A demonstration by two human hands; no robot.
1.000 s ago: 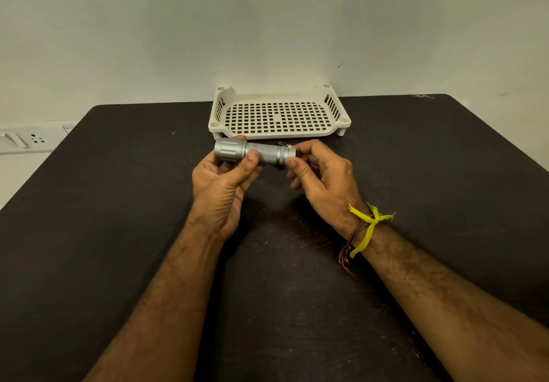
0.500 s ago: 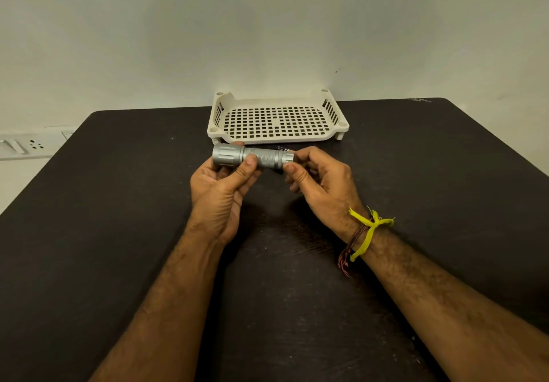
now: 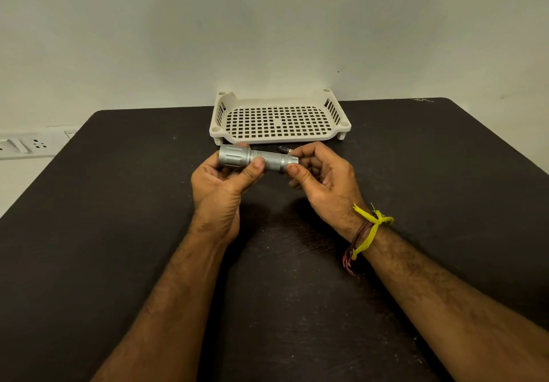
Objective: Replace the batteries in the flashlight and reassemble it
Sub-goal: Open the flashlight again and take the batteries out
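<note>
Flashlight: I see a silver knurled-metal flashlight [image 3: 258, 159] held level above the table, wide ribbed head to the left, tail cap to the right, just in front of the tray.
Left hand: left hand [image 3: 221, 187] grips the flashlight near the head end; thumb lies across the front of the barrel, fingers curl round behind.
Right hand: right hand [image 3: 322, 178] pinches the tail end, thumb tip on the near side, forefinger arched over the top, the other fingers curled in under the palm.
Small dark object: a short dark cylinder with a metallic tip [image 3: 284, 149] lies on the table behind the tail end, between flashlight and tray. Looks like a battery; too small for me to be sure.
Tray: cream plastic tray with a perforated grid floor [image 3: 278, 136] sits at the far edge of the table, near the wall.
Table: matte black table [image 3: 118, 218], speckled with pale flecks.
Wrist: yellow knotted thread and reddish cords [image 3: 367, 234] circle the right wrist.
Wall: white socket strip [image 3: 28, 144] at far left.
</note>
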